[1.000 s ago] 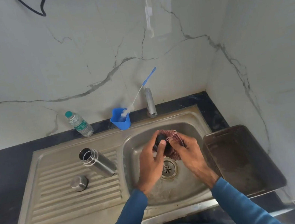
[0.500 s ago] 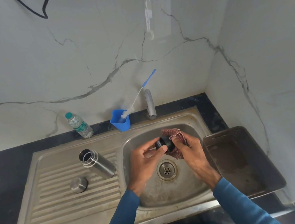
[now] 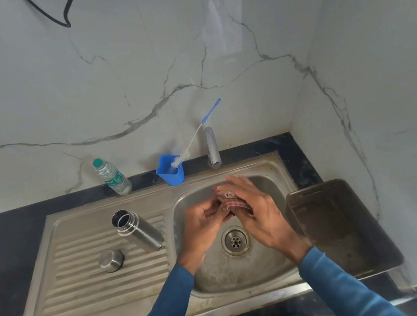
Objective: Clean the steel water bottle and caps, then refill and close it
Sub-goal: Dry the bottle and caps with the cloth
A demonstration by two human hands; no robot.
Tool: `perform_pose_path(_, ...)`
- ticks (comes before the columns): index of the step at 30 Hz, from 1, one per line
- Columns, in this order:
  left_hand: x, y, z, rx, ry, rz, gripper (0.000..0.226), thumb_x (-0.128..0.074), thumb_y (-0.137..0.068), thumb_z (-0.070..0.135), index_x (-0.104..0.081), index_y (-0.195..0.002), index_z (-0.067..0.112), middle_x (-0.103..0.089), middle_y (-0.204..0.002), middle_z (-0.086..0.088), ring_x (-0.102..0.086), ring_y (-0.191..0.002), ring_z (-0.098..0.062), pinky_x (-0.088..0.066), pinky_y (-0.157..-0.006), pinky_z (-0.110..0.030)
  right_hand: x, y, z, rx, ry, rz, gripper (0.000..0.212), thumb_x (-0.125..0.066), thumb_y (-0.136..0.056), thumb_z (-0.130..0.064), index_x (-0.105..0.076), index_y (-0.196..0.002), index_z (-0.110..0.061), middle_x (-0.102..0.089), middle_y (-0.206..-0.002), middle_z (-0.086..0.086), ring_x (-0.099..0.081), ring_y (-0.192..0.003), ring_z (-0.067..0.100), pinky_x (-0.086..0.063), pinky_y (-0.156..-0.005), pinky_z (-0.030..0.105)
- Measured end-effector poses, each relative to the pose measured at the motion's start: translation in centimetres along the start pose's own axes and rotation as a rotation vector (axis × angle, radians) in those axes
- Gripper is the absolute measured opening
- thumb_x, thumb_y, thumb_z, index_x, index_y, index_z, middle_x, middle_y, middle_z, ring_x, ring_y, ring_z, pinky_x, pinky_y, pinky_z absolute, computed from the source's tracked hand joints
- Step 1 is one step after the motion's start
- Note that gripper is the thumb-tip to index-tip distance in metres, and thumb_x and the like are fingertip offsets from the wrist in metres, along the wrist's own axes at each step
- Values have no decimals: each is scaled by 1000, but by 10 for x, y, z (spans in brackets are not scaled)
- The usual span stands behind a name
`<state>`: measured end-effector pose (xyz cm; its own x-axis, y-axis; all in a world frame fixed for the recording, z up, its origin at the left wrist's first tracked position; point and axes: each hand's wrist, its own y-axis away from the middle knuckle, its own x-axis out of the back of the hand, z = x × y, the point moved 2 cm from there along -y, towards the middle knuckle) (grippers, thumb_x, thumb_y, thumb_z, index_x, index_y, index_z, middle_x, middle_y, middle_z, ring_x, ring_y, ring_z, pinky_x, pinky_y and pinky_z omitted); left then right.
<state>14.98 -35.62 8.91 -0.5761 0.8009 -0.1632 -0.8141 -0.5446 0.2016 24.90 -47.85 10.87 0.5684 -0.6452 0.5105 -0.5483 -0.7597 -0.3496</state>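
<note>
Where the ribbed draining board (image 3: 87,296) of the sink meets the basin (image 3: 222,275), the steel bottle (image 3: 138,230) is seen standing with its mouth uncovered, apart from both hands. Its round steel cap (image 3: 111,260) is laid on the ribs just beside it, toward the table's front-left corner.

Over the basin, above the drain (image 3: 235,240), a red checked cloth (image 3: 235,203) is held bunched between the two hands. The left hand (image 3: 202,223) is turned with its fingers (image 3: 214,207) curled in and clamped on the near end of the cloth. The right hand (image 3: 260,212) is laid over the cloth from above, its fingers (image 3: 237,184) nearly straight and kept together, pressed onto the fabric. Whether anything is wrapped inside the cloth cannot be told, since the bundle is covered by the hands. Blue sleeves (image 3: 336,288) are worn on both arms.

Along the rear edge of the dark table (image 3: 2,244), behind the sink, a tap (image 3: 212,147) is fixed, with a blue cup (image 3: 172,174) set just to its left. A long-handled brush (image 3: 211,111) is propped in the cup, bristles down, its blue handle leaned toward the wall. Farther left along that edge a clear plastic bottle (image 3: 113,178) with a green cap is placed. At the table's right edge, just beside the basin, a dark tray (image 3: 340,232) is set.
</note>
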Motion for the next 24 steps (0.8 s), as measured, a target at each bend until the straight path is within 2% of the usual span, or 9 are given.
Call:
perform_pose_path(2,0,1,3,-31,-14,-38,28,-72,-96,4,-72,-124,0,-80,-113,-14,-77,-107,-31,-63,-94,-38,8,-8,-2,-107,-52,-27,35,-59,-103,-6,-69,-133,-20,-71,-128,-6,-64,-124,7,-52,-107,29)
perform_pose_path(4,1,1,7,-53,-10,-30,32,-72,-96,2,-71,-127,1,-80,-115,-12,-76,-110,-31,-63,-94,-39,13,-14,0,-264,-167,-34,25,-52,-110,-21,-70,-126,-24,-75,-115,-8,-70,-106,6,-56,-90,23)
perform_pose_path(6,2,0,8,-80,-2,-17,32,-73,-96,1,-71,-127,1,-79,-117,-12,-75,-113,-31,-63,-94,-41,15,-18,4,-402,-334,-34,26,-48,-112,-29,-73,-121,-27,-77,-114,-4,-72,-107,12,-61,-88,31)
perform_pose_path(8,4,-1,8,-84,23,3,33,-73,-96,3,-70,-129,0,-79,-117,-13,-75,-114,-30,-63,-96,-42,13,-19,2,-523,-536,-2,30,-48,-112,-28,-78,-112,-34,-78,-113,-2,-73,-110,21,-65,-82,40)
perform_pose_path(10,3,-1,7,-64,66,36,35,-73,-97,6,-69,-131,0,-80,-115,-12,-75,-114,-27,-62,-96,-40,11,-17,-1,-624,-651,53,34,-51,-111,-27,-80,-101,-41,-78,-112,-1,-74,-108,27,-66,-77,42)
perform_pose_path(12,-1,1,7,-59,84,68,33,-72,-98,7,-69,-130,2,-80,-113,-9,-75,-113,-25,-62,-96,-37,10,-14,1,-698,-721,95,29,-55,-110,-27,-80,-100,-38,-77,-114,5,-76,-105,30,-65,-76,44)
perform_pose_path(14,-4,2,4,-64,115,104,26,-69,-100,5,-71,-126,7,-81,-110,-5,-76,-111,-20,-62,-96,-34,8,-10,5,-742,-764,118,20,-58,-109,-27,-78,-111,-28,-77,-115,9,-76,-104,32,-66,-77,45)
perform_pose_path(17,-5,2,1,-106,111,166,23,-70,-100,9,-73,-122,15,-81,-111,-2,-76,-112,-19,-61,-98,-34,2,-2,10,-779,-786,126,22,-59,-108,-25,-73,-123,-15,-76,-116,15,-77,-101,34,-66,-79,47)
perform_pose_path(24,-3,3,1,-400,-326,294,35,-80,-96,16,-73,-130,19,-78,-111,13,-75,-107,-7,-62,-88,-26,-2,0,6,-755,-730,153,20,-63,-106,-21,-74,-119,-10,-81,-101,12,-80,-93,29,-66,-78,46)
